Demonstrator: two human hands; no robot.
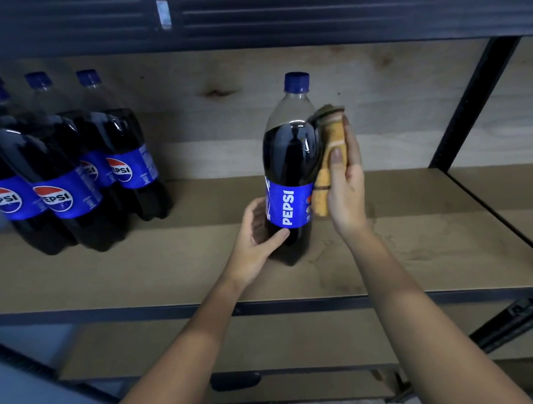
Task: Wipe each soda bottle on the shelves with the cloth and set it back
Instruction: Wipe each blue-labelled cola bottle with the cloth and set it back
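Note:
A large Pepsi bottle (291,158) with a blue cap and blue label stands upright on the shelf board (170,265), near its middle. My left hand (257,235) grips the bottle's lower part, thumb across the dark base below the label. My right hand (346,187) holds a folded yellow-orange cloth (330,157) flat against the bottle's right side, thumb on the cloth's front. Several more Pepsi bottles (61,166) stand grouped at the shelf's left end.
A black metal upright (470,104) and a side rail bound the shelf on the right. The shelf's black front edge (142,313) runs across below my hands. Another board lies beneath it. A dark upper shelf hangs overhead.

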